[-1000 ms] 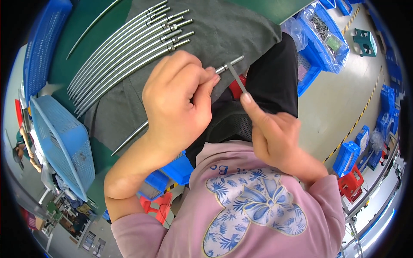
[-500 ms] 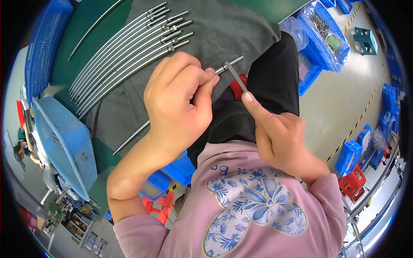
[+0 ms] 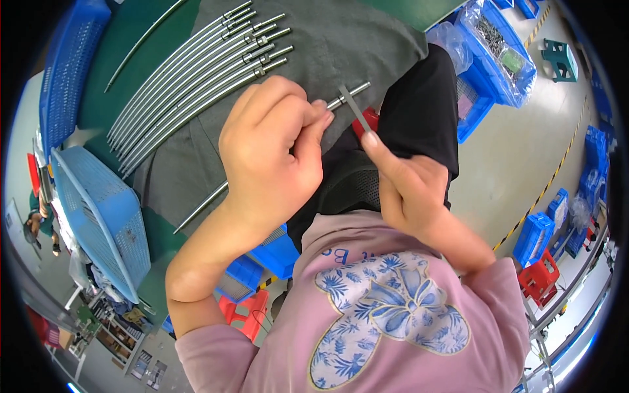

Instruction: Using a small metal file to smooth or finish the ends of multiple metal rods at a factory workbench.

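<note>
My left hand (image 3: 268,147) is closed around a thin steel rod (image 3: 203,206), whose tail runs out below the wrist and whose stepped tip (image 3: 357,90) sticks out past the fingertips. In my right hand (image 3: 416,187) is a narrow flat metal file (image 3: 356,110), with the index finger stretched along it. The file lies across the rod close to a ringed collar near the tip. Left of my left hand, several similar steel rods (image 3: 177,85) lie side by side on a grey cloth (image 3: 321,39), their collared ends toward the upper right.
One more rod (image 3: 141,46) rests apart on the green table (image 3: 98,118). Blue baskets (image 3: 98,216) stand at the left edge. A blue bin (image 3: 488,49) with small metal parts is at the upper right. A red object (image 3: 365,122) sits by my leg, below the file.
My right hand and the file have shifted slightly up and left across the rod. My left hand and the rod have stayed almost in place.
</note>
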The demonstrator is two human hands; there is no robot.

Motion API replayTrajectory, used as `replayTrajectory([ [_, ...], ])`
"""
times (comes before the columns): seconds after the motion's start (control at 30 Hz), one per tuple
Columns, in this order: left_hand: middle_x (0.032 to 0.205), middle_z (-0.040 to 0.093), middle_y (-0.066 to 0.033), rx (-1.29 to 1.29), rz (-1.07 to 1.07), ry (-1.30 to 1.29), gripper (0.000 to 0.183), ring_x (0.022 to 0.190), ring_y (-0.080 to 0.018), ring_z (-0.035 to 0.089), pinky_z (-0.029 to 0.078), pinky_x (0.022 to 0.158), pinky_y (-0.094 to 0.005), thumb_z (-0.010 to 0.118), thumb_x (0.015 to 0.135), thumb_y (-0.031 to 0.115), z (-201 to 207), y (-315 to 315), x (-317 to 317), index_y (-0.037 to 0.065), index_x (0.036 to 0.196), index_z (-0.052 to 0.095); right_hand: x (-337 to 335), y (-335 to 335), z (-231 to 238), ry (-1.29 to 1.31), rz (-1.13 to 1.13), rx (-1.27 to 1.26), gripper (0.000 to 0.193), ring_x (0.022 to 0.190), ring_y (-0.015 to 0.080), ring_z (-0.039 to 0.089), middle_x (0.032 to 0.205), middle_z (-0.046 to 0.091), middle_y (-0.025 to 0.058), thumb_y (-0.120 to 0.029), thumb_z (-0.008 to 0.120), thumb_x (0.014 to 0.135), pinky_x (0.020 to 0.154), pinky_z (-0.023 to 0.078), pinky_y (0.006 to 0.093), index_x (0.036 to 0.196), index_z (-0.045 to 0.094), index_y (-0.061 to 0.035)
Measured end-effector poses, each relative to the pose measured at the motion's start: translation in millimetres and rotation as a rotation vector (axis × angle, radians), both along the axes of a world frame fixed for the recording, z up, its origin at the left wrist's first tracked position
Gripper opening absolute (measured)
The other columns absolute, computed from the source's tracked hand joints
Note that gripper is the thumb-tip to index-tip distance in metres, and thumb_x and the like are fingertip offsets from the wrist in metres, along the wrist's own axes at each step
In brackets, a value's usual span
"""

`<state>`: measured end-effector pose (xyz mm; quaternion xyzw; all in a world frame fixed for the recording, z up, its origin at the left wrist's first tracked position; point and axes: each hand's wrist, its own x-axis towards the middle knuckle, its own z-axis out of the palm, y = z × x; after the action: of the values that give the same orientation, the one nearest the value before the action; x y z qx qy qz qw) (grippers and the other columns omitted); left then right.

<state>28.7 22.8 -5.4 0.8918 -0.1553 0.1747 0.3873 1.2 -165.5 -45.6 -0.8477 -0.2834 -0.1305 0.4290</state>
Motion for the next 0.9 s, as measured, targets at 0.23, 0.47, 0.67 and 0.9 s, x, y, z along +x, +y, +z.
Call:
replayTrajectory([
  [0.23, 0.070, 0.052, -0.0079, -0.017, 0.011, 0.008, 0.018, 0.061, -0.0254, 0.051, 0.040, 0.053, -0.0337, 0.071, 0.065, -0.008, -1, 0, 0, 0.001, 0.069, 0.055, 5, 1, 3, 0.040, 0.003, 0.059, 0.055, 0.037, 0.0178, 0.043, 0.047, 0.042, 0.0026, 0.003, 0.059, 0.069, 0.037, 0.034, 0.0309, 0.122, 0.064, -0.0089],
  [0.47, 0.069, 0.051, -0.0077, 0.004, 0.002, 0.003, 0.019, 0.060, -0.0253, 0.050, 0.039, 0.052, -0.0339, 0.071, 0.064, -0.008, 1, 1, 0, 0.001, 0.068, 0.055, 13, 8, 9, 0.125, 0.029, 0.094, 0.046, 0.041, 0.0171, 0.049, 0.054, 0.052, 0.0065, 0.011, 0.055, 0.074, 0.044, 0.039, 0.0279, 0.117, 0.064, -0.0001],
  [0.67, 0.069, 0.051, -0.0074, -0.005, 0.001, 0.007, 0.020, 0.060, -0.0251, 0.050, 0.039, 0.052, -0.0338, 0.072, 0.064, -0.008, 1, -2, 3, 0.002, 0.067, 0.054, 25, 15, 20, 0.256, 0.030, 0.119, 0.040, 0.050, 0.0147, 0.056, 0.069, 0.063, 0.0129, 0.016, 0.051, 0.077, 0.050, 0.042, 0.0244, 0.113, 0.065, 0.0057],
  [0.9, 0.069, 0.052, -0.0072, 0.009, 0.001, -0.009, 0.019, 0.060, -0.0249, 0.050, 0.039, 0.052, -0.0335, 0.071, 0.064, -0.008, 2, 0, 4, 0.002, 0.068, 0.056, 26, 15, 1, 0.025, 0.050, 0.187, 0.055, 0.039, 0.0174, 0.048, 0.053, 0.051, 0.0059, 0.009, 0.055, 0.068, 0.040, 0.039, 0.0280, 0.121, 0.063, -0.0008],
])
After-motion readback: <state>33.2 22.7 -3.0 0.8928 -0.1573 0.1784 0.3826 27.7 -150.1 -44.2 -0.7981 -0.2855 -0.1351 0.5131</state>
